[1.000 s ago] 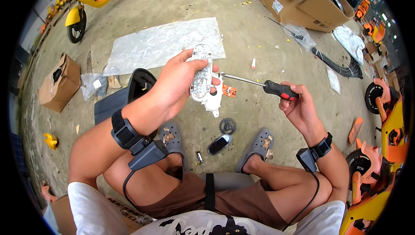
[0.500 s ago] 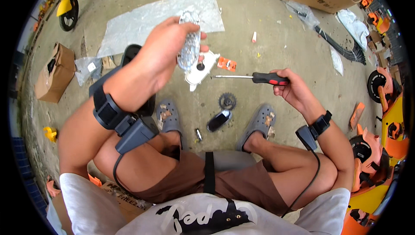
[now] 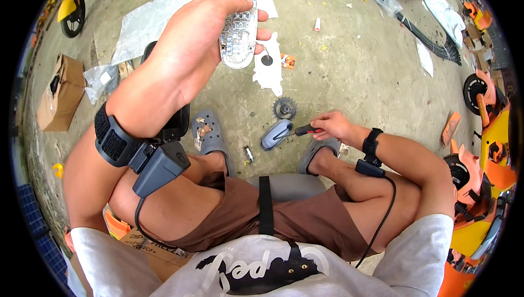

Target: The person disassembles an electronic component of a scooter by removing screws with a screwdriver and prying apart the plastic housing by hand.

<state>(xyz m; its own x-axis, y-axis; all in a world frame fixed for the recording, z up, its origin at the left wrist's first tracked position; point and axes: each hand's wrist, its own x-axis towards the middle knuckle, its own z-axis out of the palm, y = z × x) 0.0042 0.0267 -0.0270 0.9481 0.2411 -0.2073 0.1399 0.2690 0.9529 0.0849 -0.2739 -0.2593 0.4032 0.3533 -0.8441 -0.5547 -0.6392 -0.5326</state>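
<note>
High in front of me, my left hand (image 3: 185, 46) grips an oval lamp (image 3: 238, 37) with a clear lens, thumb on one side and fingertips round the other. My right hand (image 3: 335, 126) is closed round the black and red handle of a screwdriver (image 3: 307, 130), pointing left. Its shaft lies over a shiny, dark oval dish-shaped part (image 3: 276, 134) on the floor between my feet; I cannot tell whether the tip touches it. Just beyond the dish lies a toothed gear (image 3: 285, 108). Farther out is a flat white part (image 3: 267, 73) with a dark round spot.
An orange packet (image 3: 288, 60) lies beside the white part. A small cylindrical object (image 3: 249, 154) is near my left shoe (image 3: 210, 138). Plastic sheeting (image 3: 164, 13) spreads beyond my left hand. Cardboard boxes (image 3: 63, 92), a cable bundle (image 3: 431, 40) and yellow-orange vehicle parts (image 3: 491, 138) surround the area.
My right hand has come nearer and leftward, bringing the screwdriver from near the white part to the oval dish. The lamp in my left hand sits higher in view.
</note>
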